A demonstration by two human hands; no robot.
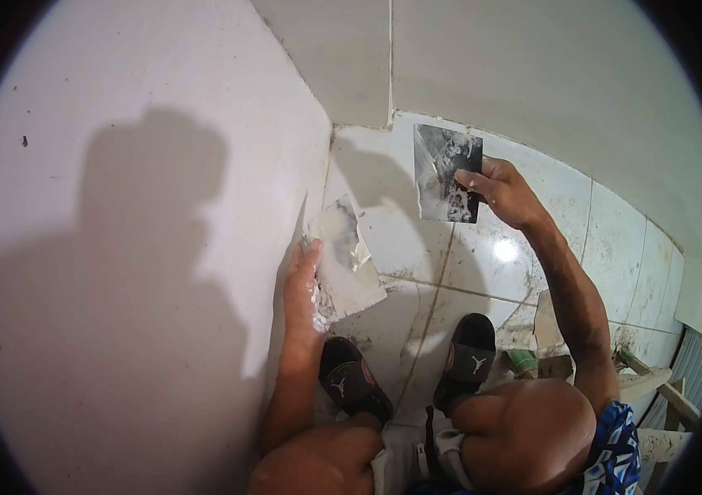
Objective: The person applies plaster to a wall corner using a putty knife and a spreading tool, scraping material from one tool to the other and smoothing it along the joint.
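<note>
Bent knees (532, 421) fill the bottom, blue patterned shorts (615, 445) at lower right. Below them, feet in black slides (351, 379) with a white mark on each strap, planted apart on the floor. Left hand (301, 280) is up beside the left wall, clamped on the near-left edge of a pale plate (351, 272): thumb on top, other fingers mostly hidden by hand and plate. Plate is thin, flat, tilted, caked with whitish paste, a greyer wet-looking patch toward its far end; paste also smeared on the hand. Right hand (506, 194) reaches further out, its forearm coming up from the right, clamped on the right edge of a dark plate (450, 173): thumb on the near face, fingers behind and not visible. That plate is squarish, shiny, streaked white, held near the far wall's foot; whether it touches the wall, cannot tell. The two plates are apart, dark one farther off and to the right. Tile floor (491, 280) is white, dirty along the joints, with a bright light reflection. Right of the feet: something green (522, 360), kind unclear, a tan scrap (546, 322) and rough wood pieces (648, 384). Left wall (161, 66) carries the person's big shadow (153, 231); pale far wall (532, 66) curves behind everything.
</note>
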